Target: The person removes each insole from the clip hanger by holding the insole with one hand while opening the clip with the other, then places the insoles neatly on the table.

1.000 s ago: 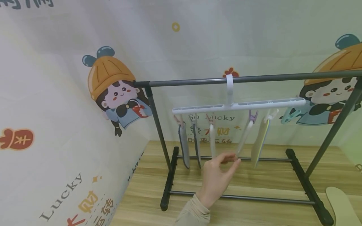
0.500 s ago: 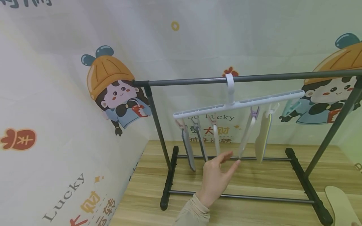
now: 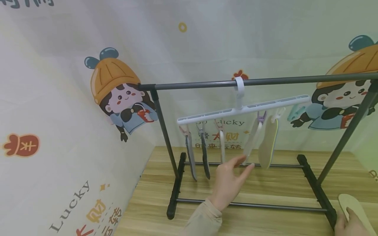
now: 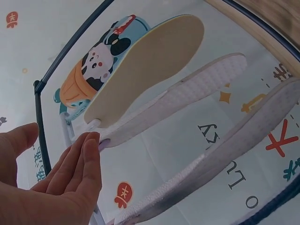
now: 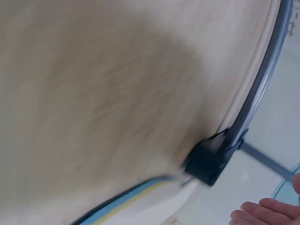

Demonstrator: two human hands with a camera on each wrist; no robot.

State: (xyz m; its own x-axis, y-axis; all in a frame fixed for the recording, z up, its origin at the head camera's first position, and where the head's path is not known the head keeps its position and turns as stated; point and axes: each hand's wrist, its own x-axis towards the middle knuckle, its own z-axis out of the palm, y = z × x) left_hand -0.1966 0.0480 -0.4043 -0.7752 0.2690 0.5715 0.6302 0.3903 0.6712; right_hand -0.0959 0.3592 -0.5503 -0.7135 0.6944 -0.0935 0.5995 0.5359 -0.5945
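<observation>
A white clip hanger (image 3: 218,114) hangs tilted, its left end lower. Clipped along it are two dark-edged insoles (image 3: 190,157), two white insoles (image 4: 178,101) and a beige insole (image 3: 267,146) with a yellow-blue edge. My left hand (image 3: 228,183) is below the hanger, thumb and fingers apart, fingertips close to the lower end of a white insole; contact is unclear. At the lower right my right hand (image 3: 349,224) is at a pale insole (image 3: 354,206) lying on the table, one finger over it. In the right wrist view its fingers (image 5: 265,211) look extended.
The hanger hooks over the top bar (image 3: 192,86) of a dark rack, whose black foot (image 3: 320,193) stands beside the lying insole. A turquoise clip (image 3: 296,113) at the hanger's right end holds nothing. Behind is a printed cloth backdrop (image 3: 147,32); below, a wooden tabletop (image 3: 265,186).
My left thumb and fingers have parted from the white insole. The hanger has tilted, right end up, and its insoles swing. My right hand has come in at the lower right.
</observation>
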